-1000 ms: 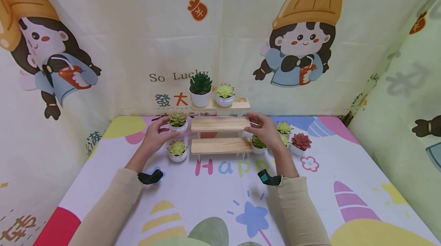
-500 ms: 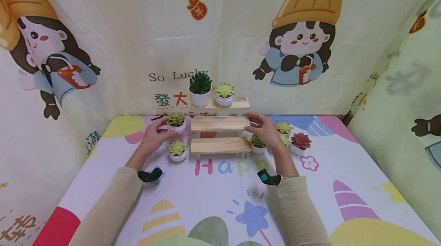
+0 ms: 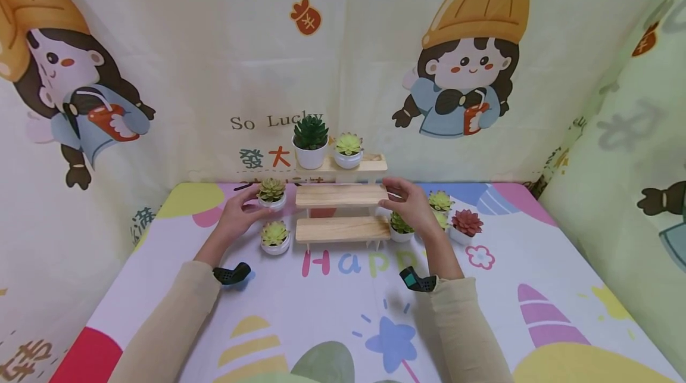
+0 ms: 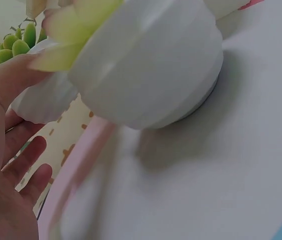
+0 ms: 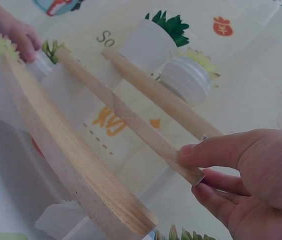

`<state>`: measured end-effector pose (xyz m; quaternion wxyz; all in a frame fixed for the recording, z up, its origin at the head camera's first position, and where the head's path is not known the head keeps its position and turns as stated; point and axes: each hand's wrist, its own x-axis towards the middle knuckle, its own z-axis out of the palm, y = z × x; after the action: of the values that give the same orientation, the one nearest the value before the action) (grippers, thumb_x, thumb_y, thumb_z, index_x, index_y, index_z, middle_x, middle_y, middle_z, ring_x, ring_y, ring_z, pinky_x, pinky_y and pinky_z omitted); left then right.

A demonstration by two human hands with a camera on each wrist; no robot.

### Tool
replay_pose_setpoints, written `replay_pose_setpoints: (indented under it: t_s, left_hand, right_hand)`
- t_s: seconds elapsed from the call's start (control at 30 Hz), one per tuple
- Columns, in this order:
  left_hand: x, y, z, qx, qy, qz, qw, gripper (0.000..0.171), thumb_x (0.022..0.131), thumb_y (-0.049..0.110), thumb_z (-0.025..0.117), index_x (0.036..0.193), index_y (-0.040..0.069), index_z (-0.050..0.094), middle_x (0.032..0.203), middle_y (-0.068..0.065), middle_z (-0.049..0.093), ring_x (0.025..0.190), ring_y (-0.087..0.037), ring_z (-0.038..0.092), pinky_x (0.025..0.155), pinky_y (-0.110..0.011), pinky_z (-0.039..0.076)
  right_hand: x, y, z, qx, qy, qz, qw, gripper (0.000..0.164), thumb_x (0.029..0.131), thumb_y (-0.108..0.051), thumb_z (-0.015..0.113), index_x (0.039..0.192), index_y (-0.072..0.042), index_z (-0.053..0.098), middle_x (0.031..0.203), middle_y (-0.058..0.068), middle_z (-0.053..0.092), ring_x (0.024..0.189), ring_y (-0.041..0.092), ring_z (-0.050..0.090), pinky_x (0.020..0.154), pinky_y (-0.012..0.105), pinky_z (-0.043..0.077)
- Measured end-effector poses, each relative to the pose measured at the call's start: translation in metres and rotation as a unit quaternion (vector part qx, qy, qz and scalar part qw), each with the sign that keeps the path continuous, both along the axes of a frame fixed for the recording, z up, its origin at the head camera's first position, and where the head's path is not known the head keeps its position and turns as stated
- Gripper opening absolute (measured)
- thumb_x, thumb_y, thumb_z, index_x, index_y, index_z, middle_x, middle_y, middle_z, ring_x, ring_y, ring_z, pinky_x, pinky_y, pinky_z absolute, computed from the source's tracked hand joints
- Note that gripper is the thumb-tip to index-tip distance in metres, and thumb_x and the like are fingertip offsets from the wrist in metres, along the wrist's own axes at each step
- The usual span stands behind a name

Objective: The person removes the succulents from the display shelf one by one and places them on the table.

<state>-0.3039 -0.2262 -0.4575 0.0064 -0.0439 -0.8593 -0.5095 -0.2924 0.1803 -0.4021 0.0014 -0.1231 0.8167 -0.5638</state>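
Note:
My left hand (image 3: 237, 216) grips a small potted succulent (image 3: 271, 192) in a white pot, left of a three-tier wooden plant stand (image 3: 343, 230). In the left wrist view, thumb and fingers lie about that white pot (image 4: 46, 102), the last fingers spread apart. A second white pot (image 4: 150, 65), with pale green leaves, fills the near side of this view; from the head it is the yellow-green succulent (image 3: 275, 237) just in front. My right hand (image 5: 245, 175) pinches the right end of the middle shelf (image 5: 131, 120) between thumb and fingers.
A dark green plant (image 3: 311, 142) and a yellow-green one (image 3: 348, 150) stand on the top tier. Right of the stand are a green succulent (image 3: 400, 227), a red one (image 3: 466, 226) and a yellow-green one (image 3: 441, 200). A printed cloth (image 3: 343, 305) covers the table.
The left hand and its potted succulent have shifted slightly left, away from the stand. The right hand keeps its pinch on the middle shelf.

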Motion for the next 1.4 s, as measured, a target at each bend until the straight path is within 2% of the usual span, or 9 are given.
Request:
replay_pose_setpoints:
  t_s: [0.3, 0.5, 0.6, 0.83, 1.03, 1.4]
  left_hand:
    - [-0.003, -0.008, -0.005, -0.024, -0.036, 0.010, 0.9990, 0.098, 0.068, 0.064, 0.076, 0.150, 0.030, 0.034, 0.152, -0.004, 0.040, 0.131, -0.035, 0.045, 0.105, -0.053, 0.045]
    - [-0.004, -0.006, -0.008, -0.035, -0.049, 0.000, 0.9982, 0.097, 0.071, 0.062, 0.076, 0.150, 0.025, 0.035, 0.155, -0.007, 0.036, 0.139, -0.038, 0.037, 0.111, -0.056, 0.036]
    - [-0.004, -0.006, -0.011, -0.032, -0.053, -0.006, 0.9981, 0.093, 0.073, 0.059, 0.076, 0.149, 0.023, 0.037, 0.154, -0.009, 0.038, 0.139, -0.038, 0.037, 0.112, -0.055, 0.036]
    - [-0.004, -0.009, -0.016, -0.042, -0.046, -0.011, 0.9980, 0.094, 0.073, 0.057, 0.077, 0.148, 0.015, 0.039, 0.149, -0.014, 0.044, 0.134, -0.037, 0.045, 0.107, -0.051, 0.043]
    - [-0.005, -0.006, -0.016, -0.067, -0.039, -0.015, 0.9969, 0.096, 0.072, 0.060, 0.075, 0.148, 0.014, 0.039, 0.149, -0.016, 0.042, 0.134, -0.037, 0.043, 0.109, -0.052, 0.041]
    - [-0.004, -0.008, -0.017, -0.093, -0.034, -0.025, 0.9948, 0.089, 0.077, 0.055, 0.074, 0.146, 0.012, 0.041, 0.149, -0.018, 0.043, 0.136, -0.039, 0.041, 0.112, -0.054, 0.036]
  right_hand:
    - [-0.001, 0.000, -0.003, 0.003, 0.004, -0.003, 1.000, 0.053, 0.087, -0.012, 0.071, 0.137, -0.009, 0.052, 0.143, 0.012, 0.052, 0.133, 0.026, 0.050, 0.105, 0.032, 0.046]
    - [0.001, 0.000, -0.001, 0.000, 0.004, -0.004, 1.000, 0.052, 0.088, -0.011, 0.070, 0.136, -0.009, 0.052, 0.143, 0.014, 0.051, 0.133, 0.027, 0.050, 0.106, 0.034, 0.046]
    - [0.002, 0.000, -0.003, -0.001, 0.004, 0.003, 1.000, 0.054, 0.088, -0.011, 0.070, 0.138, -0.006, 0.050, 0.144, 0.015, 0.050, 0.134, 0.028, 0.048, 0.107, 0.036, 0.045]
    - [0.002, -0.002, -0.003, 0.001, -0.008, -0.005, 1.000, 0.054, 0.088, -0.013, 0.071, 0.138, -0.010, 0.051, 0.143, 0.009, 0.051, 0.134, 0.024, 0.048, 0.108, 0.034, 0.044]
    - [0.000, 0.000, -0.004, -0.001, -0.007, -0.007, 1.000, 0.054, 0.087, -0.013, 0.071, 0.137, -0.010, 0.052, 0.143, 0.009, 0.051, 0.134, 0.025, 0.049, 0.108, 0.035, 0.044]
    - [0.002, -0.002, -0.003, -0.003, 0.000, -0.004, 1.000, 0.053, 0.087, -0.014, 0.072, 0.137, -0.009, 0.052, 0.142, 0.010, 0.052, 0.133, 0.025, 0.049, 0.107, 0.034, 0.045]
